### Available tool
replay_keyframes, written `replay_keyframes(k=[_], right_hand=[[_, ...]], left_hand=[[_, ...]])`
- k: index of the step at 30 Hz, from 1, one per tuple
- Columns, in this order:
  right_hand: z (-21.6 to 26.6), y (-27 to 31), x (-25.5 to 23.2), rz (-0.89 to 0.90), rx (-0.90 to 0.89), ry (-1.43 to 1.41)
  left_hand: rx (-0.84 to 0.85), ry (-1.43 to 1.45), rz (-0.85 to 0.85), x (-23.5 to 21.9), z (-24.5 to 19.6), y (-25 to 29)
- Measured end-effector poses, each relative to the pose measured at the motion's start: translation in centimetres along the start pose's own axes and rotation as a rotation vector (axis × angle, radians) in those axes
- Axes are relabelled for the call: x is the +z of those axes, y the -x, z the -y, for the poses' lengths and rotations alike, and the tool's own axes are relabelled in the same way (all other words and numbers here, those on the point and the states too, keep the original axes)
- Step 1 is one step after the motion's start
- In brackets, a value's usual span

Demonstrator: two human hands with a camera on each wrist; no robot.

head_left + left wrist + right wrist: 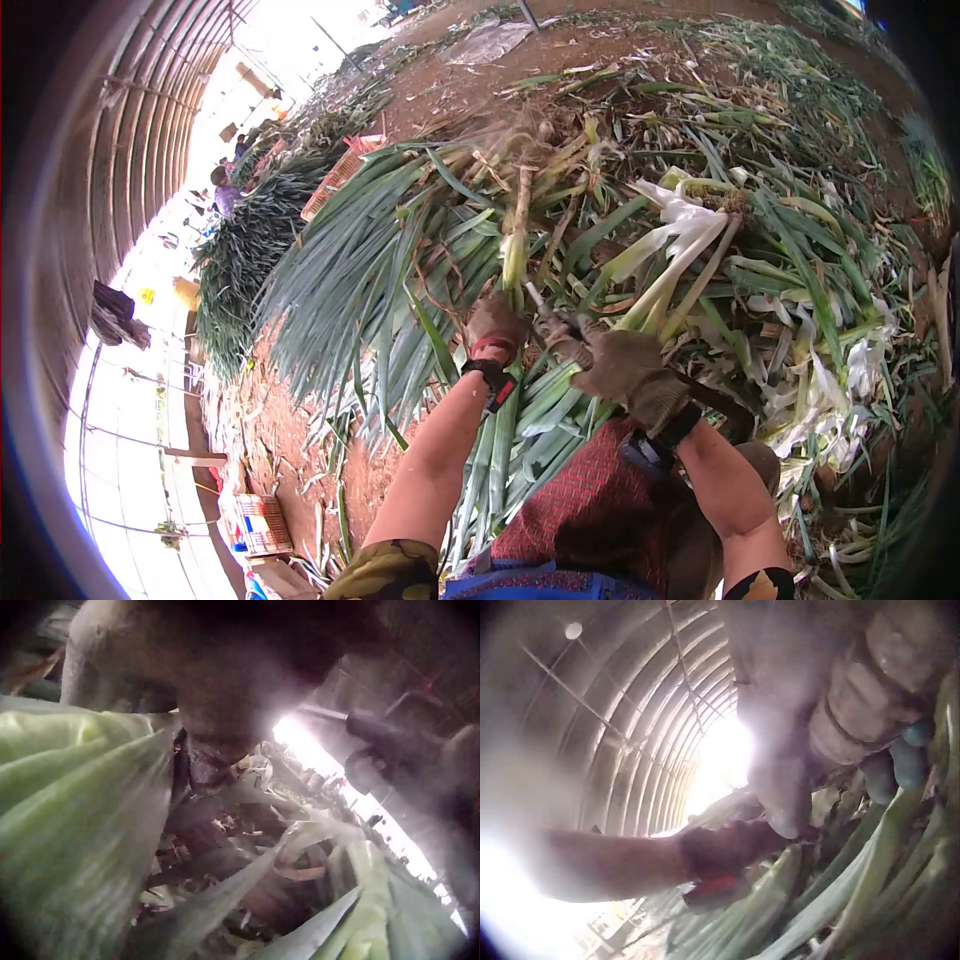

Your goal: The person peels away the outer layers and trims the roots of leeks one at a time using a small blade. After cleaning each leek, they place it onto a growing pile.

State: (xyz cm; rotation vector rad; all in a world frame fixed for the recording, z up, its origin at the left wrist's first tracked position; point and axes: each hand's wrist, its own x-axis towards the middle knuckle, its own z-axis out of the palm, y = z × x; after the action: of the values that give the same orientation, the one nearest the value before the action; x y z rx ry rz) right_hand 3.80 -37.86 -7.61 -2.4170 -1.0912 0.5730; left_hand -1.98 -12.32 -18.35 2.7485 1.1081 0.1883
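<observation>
My gloved left hand (497, 322) grips a leek (516, 235) around its stalk, with the roots pointing away and the green leaves towards my lap. Just right of it, my gloved right hand (632, 372) holds a small tool (535, 294) with a thin, light metal tip. In the left wrist view, the tool's metal rod (322, 712) juts from the right hand's fingers, apart from the leek leaves (82, 825). The right wrist view shows the right glove (855, 705) close up, above green leaves (855, 877); the tool cannot be made out there.
A large pile of leeks (350, 260) lies to the left. Pale peeled leeks (690, 240) and stripped leaves (850, 390) spread over the right. Behind are brown soil (440, 90), a crate (340, 178) and a person (224, 190). Another crate (262, 525) stands lower left, near the curved ribbed wall (130, 130).
</observation>
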Motion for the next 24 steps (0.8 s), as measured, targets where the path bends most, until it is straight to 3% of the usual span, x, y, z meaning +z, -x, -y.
replay_keyframes(k=[3, 5, 9, 10, 13, 15, 16, 19, 20, 23, 24], right_hand=[[-1.6, -0.7, -0.1, -0.024, 0.043, 0.027], [-0.9, -0.2, -1.3, 0.043, 0.060, 0.049], [0.5, 0.9, 0.3, -0.006, -0.061, -0.003], [0.5, 0.7, 0.9, -0.021, -0.040, 0.020], [1.2, 1.9, 0.9, -0.057, -0.025, -0.002], [3.6, 4.2, 0.0, 0.004, -0.007, -0.047], [4.6, 5.1, 0.6, -0.013, -0.086, 0.032], [7.4, 6.2, 1.6, 0.085, -0.056, -0.015], [7.6, 6.1, 2.5, 0.014, -0.037, 0.068], [10.1, 7.4, 1.9, 0.087, 0.001, -0.052], [10.8, 7.5, 2.4, 0.216, -0.006, 0.047]], left_hand=[[0.047, 0.043, 0.258, -2.3, -0.3, -0.9], [0.171, 0.163, 0.138, -2.3, 1.0, -0.6], [0.146, 0.801, 0.421, -0.3, 5.6, -0.8], [0.134, 0.910, 0.401, -4.4, 4.0, 2.0], [0.105, 1.078, 0.486, -5.7, 5.6, 4.7], [0.097, 0.915, 0.497, -5.1, 7.4, 6.7], [0.094, 0.830, 0.504, -5.1, 8.2, 7.5], [0.007, 0.728, 0.559, -8.3, 8.8, 12.5], [-0.010, 0.737, 0.574, -8.0, 9.4, 13.9], [-0.040, 0.673, 0.580, -7.6, 11.3, 18.1], [0.022, 0.641, 0.554, -7.1, 12.2, 18.9]])
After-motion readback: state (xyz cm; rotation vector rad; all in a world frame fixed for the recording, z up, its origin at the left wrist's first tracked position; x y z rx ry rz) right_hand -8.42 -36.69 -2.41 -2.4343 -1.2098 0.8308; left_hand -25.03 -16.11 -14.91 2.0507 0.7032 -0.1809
